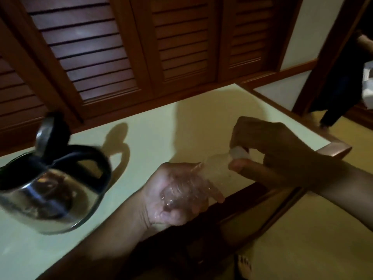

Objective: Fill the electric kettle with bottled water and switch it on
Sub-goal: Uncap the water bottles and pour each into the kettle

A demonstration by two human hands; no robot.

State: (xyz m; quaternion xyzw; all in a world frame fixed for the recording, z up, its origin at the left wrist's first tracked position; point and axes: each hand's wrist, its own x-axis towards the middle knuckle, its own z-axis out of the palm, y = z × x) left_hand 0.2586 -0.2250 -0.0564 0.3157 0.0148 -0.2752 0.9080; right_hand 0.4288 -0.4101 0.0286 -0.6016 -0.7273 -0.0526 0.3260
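The steel electric kettle [48,190] stands at the left of the pale tabletop [161,128], its lid [45,134] tipped open. Bare tabletop lies between it and the hands. Over the table's wooden front edge [333,148], the left hand [161,207] cradles a clear water bottle [193,184] with its fingers curled round the body. The right hand [272,146] pinches the white cap [238,153].

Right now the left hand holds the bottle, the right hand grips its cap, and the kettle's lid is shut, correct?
Not quite: the lid of the kettle stands open, as the head view shows. The left hand does hold the bottle, and the right hand grips its cap.
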